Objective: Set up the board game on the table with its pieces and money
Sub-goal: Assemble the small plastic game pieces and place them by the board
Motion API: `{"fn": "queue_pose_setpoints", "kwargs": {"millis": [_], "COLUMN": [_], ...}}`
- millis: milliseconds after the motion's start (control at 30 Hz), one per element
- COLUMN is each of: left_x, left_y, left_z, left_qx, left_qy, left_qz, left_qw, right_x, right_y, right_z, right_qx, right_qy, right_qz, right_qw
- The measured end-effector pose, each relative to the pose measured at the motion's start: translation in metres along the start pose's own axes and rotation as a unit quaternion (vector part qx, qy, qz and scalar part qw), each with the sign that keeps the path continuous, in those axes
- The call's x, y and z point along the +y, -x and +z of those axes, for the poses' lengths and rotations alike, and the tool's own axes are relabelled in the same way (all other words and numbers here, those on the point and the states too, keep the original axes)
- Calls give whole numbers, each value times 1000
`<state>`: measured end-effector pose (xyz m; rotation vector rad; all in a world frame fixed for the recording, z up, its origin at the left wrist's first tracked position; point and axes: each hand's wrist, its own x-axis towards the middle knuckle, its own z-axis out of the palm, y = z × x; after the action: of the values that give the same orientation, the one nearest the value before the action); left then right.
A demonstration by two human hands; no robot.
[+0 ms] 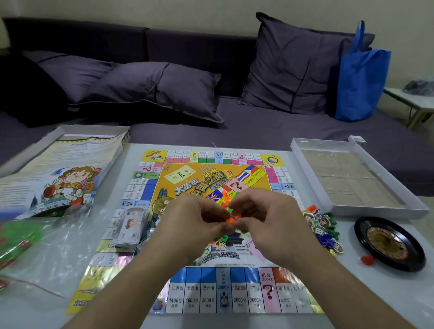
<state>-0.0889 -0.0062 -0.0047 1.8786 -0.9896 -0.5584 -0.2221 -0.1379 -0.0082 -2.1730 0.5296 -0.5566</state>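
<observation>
- Board point(194, 289) lies flat and unfolded on the white table point(374, 294), near edge toward the person, far edge toward the sofa point(234, 127).
- Both hands meet over the middle of the board, fingertips together.
- Left hand point(199, 219): fingers curled, tips pinching small orange pieces point(230, 218); grip narrow.
- Right hand point(263, 216): fingers curled likewise, tips on the same orange cluster from the other side; grip narrow.
- A few more orange and green bits show on the board just beyond and below the fingers; count cannot be told.
- Money point(130, 227): a wrapped stack of notes lies on the left part of the board, just left of the left hand, not touched.
- Tokens point(323, 226): a heap of figure cards, green and blue pieces and a die sits at the board's right edge, on the table, near the right hand but apart from it.
- Roulette wheel point(388, 244): black, round, on the table right of the tokens; a small red piece point(367, 260) lies just beside its near-left rim.
- Box tray point(361, 180): white, open, on the table's far right corner, clear insert inside.
- Box lid point(58, 180): cartoon print up, at far left, partly over the table edge.
- Plastic bag point(49, 248): clear, crumpled, left of the board; green and red pieces inside, blurred.
- Blue bag point(358, 77) leans upright on the sofa at right, beside a cushion point(293, 64).
</observation>
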Motion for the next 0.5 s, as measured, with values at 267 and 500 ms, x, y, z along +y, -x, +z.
{"fn": "queue_pose_setpoints", "kwargs": {"millis": [267, 500], "left_x": [-3, -3], "left_y": [0, 1], "left_z": [-7, -8], "left_qx": [20, 23], "left_qy": [-32, 14], "left_qz": [32, 33], "left_qw": [999, 999], "right_x": [-5, 0], "right_y": [2, -3], "right_z": [3, 5], "right_qx": [21, 42], "right_qy": [-116, -149], "right_qz": [26, 24], "right_qw": [993, 988]}}
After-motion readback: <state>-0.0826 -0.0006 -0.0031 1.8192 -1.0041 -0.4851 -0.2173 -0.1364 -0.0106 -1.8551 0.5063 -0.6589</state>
